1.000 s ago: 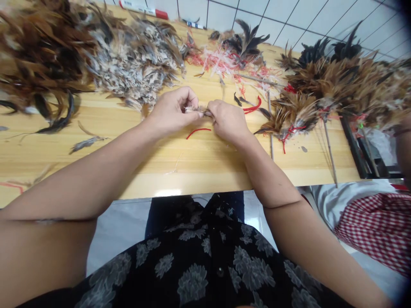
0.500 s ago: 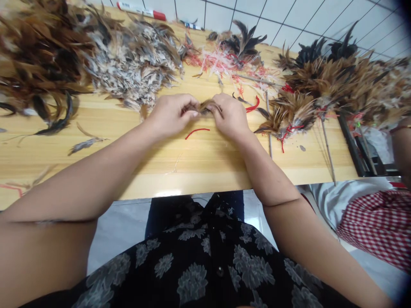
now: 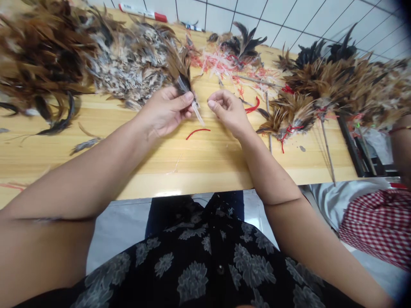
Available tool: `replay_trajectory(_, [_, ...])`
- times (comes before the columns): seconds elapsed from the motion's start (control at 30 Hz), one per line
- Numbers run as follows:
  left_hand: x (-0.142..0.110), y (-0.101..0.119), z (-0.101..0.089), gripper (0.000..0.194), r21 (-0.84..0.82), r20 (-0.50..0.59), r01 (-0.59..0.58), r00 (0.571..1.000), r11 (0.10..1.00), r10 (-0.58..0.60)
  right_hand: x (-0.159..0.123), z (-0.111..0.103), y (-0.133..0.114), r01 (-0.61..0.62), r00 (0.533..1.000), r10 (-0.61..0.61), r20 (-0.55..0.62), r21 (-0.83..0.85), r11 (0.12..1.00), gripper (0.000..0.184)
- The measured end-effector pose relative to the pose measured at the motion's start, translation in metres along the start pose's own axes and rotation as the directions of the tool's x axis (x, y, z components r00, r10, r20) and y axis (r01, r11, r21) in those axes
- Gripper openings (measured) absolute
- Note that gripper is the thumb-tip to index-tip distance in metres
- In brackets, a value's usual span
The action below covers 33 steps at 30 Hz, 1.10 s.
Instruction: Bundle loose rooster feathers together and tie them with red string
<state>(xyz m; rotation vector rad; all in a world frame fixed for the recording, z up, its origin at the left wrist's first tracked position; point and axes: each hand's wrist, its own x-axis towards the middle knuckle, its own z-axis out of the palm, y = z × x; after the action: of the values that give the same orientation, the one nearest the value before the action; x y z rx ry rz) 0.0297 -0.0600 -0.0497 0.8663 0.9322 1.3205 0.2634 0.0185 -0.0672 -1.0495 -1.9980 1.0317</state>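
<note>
Between the thumb and fingers of my left hand (image 3: pixel 171 108) is a small bunch of brown feathers (image 3: pixel 180 66), tips pointing up and away. A pale, translucent strip (image 3: pixel 197 112) sticks out below my thumb. My right hand (image 3: pixel 227 107) is apart from the bunch, a little to its right, fingers curled and thumb against the index finger; what they pinch, if anything, is too small to make out. A short red cord (image 3: pixel 198 131) lies on the table below both hands, and a bundle of red cords (image 3: pixel 253 105) lies right of my right hand.
Loose brown feathers (image 3: pixel 41 55) and grey-white feathers (image 3: pixel 128 64) are heaped at left. Pink and white strips (image 3: pixel 218 60) lie behind my hands. Tied feather bundles (image 3: pixel 334 77) on sticks fill the right side, beside a black tray (image 3: pixel 351 145). Another person's arm (image 3: pixel 401 145) shows at far right.
My hands were together on the feathers; now they have parted. The bunch is upright in my left hand, with the pale strip showing, and my right hand is off it.
</note>
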Motion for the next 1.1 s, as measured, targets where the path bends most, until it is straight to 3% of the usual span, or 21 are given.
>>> replay_trajectory(0.27, [0.001, 0.001, -0.001, 0.041, -0.068, 0.009, 0.093, 0.996, 0.993, -0.092, -0.01, 0.01, -0.018, 0.028, 0.984, -0.046, 0.17, 0.106, 0.994, 0.06])
replay_trajectory(0.5, [-0.004, -0.003, 0.006, 0.039, -0.112, 0.075, 0.149, 0.987, 0.982, -0.141, -0.009, 0.014, -0.02, 0.047, 0.986, -0.069, 0.15, 0.141, 0.989, 0.066])
replay_trajectory(0.8, [-0.002, -0.009, -0.001, 0.044, -0.09, 0.068, 0.169, 0.984, 0.981, -0.163, -0.011, 0.018, -0.023, 0.082, 0.984, -0.09, 0.154, 0.055, 0.995, 0.037])
replay_trajectory(0.93, [-0.008, -0.003, 0.008, 0.036, -0.135, 0.076, 0.194, 0.98, 0.972, -0.185, -0.008, 0.019, -0.017, 0.129, 0.978, -0.143, 0.15, 0.096, 0.987, 0.051])
replay_trajectory(1.1, [-0.013, 0.012, 0.023, 0.037, -0.187, -0.022, 0.187, 0.981, 0.964, -0.195, -0.009, 0.018, -0.017, 0.156, 0.972, -0.179, 0.151, 0.155, 0.976, 0.067])
